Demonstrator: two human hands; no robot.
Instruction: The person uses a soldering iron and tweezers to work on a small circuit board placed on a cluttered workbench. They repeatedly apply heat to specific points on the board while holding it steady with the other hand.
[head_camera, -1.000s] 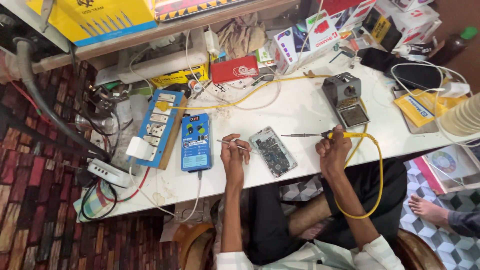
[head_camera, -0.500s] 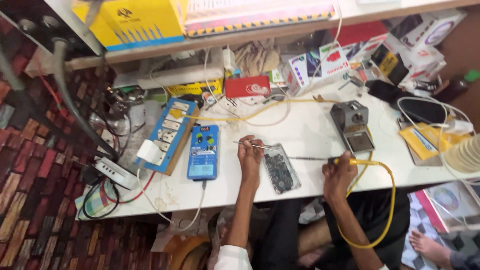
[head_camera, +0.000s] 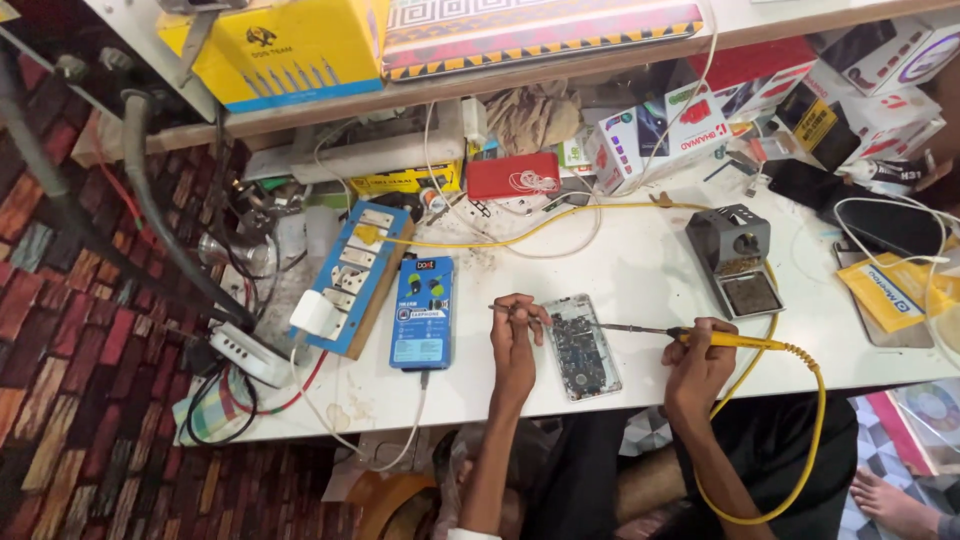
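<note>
An opened phone (head_camera: 583, 346) with its circuit board showing lies on the white table (head_camera: 620, 260) in front of me. My left hand (head_camera: 516, 330) rests at the phone's left edge and pinches thin metal tweezers (head_camera: 500, 309) whose tip points left. My right hand (head_camera: 697, 361) grips a yellow-handled soldering iron (head_camera: 722, 340); its thin tip reaches left to the phone's right edge. A yellow cable (head_camera: 800, 440) loops from the iron down past my lap.
A blue power-supply box (head_camera: 421, 312) and a blue switchboard (head_camera: 347, 276) sit left of the phone. A grey soldering-iron stand (head_camera: 736, 256) stands to the right. Boxes, a red case (head_camera: 513, 175) and cables crowd the back. Another person's bare foot (head_camera: 895, 503) shows at bottom right.
The view has shifted, so the table sits lower and more to the right in frame. Both hands stay at the phone, with the iron's tip still at its right edge.
</note>
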